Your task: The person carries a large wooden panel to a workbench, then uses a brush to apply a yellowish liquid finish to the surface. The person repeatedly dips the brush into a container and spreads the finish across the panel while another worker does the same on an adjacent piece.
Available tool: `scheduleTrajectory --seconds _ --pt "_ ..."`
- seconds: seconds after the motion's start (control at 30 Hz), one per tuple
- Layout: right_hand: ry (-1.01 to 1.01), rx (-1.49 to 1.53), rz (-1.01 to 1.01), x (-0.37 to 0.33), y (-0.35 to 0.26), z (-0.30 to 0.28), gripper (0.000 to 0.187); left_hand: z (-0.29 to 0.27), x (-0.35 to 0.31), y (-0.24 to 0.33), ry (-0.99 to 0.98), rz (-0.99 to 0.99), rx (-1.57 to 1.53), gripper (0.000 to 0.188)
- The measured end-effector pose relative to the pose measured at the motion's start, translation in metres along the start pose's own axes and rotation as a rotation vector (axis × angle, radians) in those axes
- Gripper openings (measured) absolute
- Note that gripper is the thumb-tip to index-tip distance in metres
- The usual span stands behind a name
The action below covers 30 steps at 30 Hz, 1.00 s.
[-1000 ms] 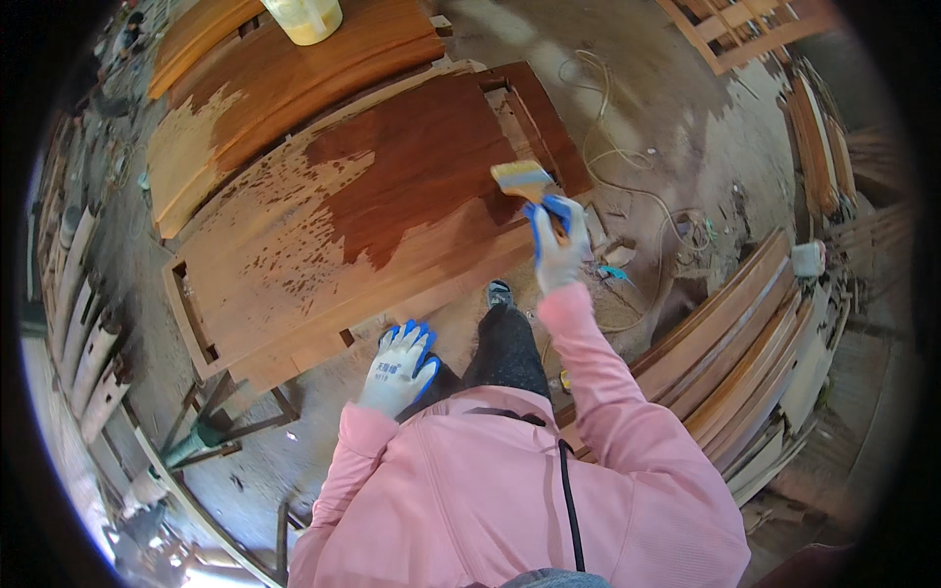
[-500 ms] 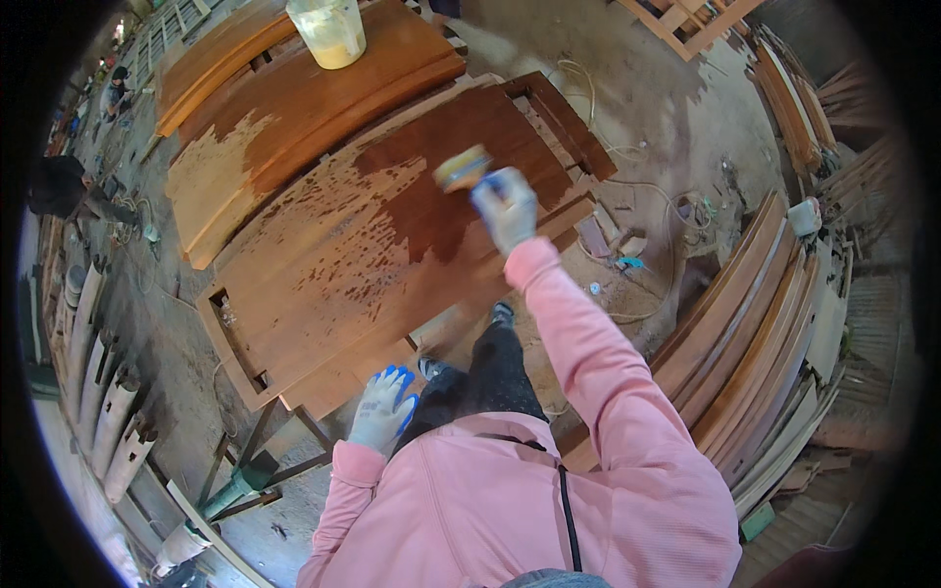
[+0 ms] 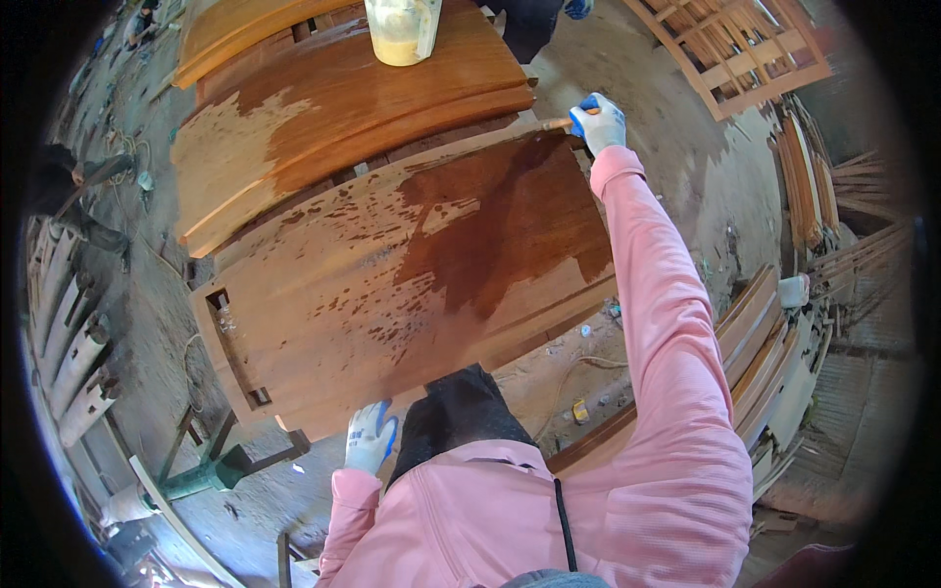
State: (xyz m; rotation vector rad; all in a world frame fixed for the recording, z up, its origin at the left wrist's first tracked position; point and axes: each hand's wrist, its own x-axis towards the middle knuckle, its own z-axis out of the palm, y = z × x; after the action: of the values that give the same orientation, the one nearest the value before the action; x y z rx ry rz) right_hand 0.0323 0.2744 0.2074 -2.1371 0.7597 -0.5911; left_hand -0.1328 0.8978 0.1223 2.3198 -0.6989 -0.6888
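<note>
My right hand (image 3: pixel 600 125), in a white and blue glove, is closed around a paintbrush (image 3: pixel 558 124) at the far right edge of a wooden panel (image 3: pixel 294 338). A dark reddish-brown wet patch (image 3: pixel 490 225) covers the panel's right part, with spatters trailing left over the paler wood. My left hand (image 3: pixel 370 441), gloved alike, is by the panel's near edge with its fingers apart and holding nothing. Whether its fingertips touch the wood, I cannot tell.
Beyond lies a second, partly wetted panel (image 3: pixel 402 103), bearing a clear pitcher (image 3: pixel 403 37) of yellowish liquid. Stacked boards (image 3: pixel 760 328) stand at right, a slatted wooden frame (image 3: pixel 735 59) at far right. A green-grey metal stand (image 3: pixel 216 472) is at left. Other people are at the far side and left.
My right hand has swept the brush away to the far right edge of the panel. My left hand has shifted slightly down and left. The whole view has shifted, and more of the wooden frame shows.
</note>
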Motion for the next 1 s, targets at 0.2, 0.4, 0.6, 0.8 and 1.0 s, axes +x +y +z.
scheduleTrajectory --seconds 0.2,0.4,0.6,0.8,1.0 --pt "-0.701 0.493 -0.021 0.014 -0.024 0.086 0.014 -0.005 0.009 0.006 -0.041 -0.026 0.033 0.029" --pt "-0.441 -0.028 0.220 0.102 -0.012 0.006 0.017 -0.008 0.015 0.018 -0.078 -0.243 -0.067 0.031" --pt "-0.681 0.027 -0.082 0.079 -0.037 0.062 0.020 -0.001 0.012 0.021 -0.014 -0.290 -0.009 0.030" --pt "-0.612 0.128 0.296 0.131 0.004 0.037 0.016 0.011 0.001 0.012 0.052 -0.211 0.101 0.034" --pt "-0.350 0.415 0.321 0.159 0.079 -0.038 0.015 0.014 -0.001 0.010 -0.126 -0.373 0.146 0.035"
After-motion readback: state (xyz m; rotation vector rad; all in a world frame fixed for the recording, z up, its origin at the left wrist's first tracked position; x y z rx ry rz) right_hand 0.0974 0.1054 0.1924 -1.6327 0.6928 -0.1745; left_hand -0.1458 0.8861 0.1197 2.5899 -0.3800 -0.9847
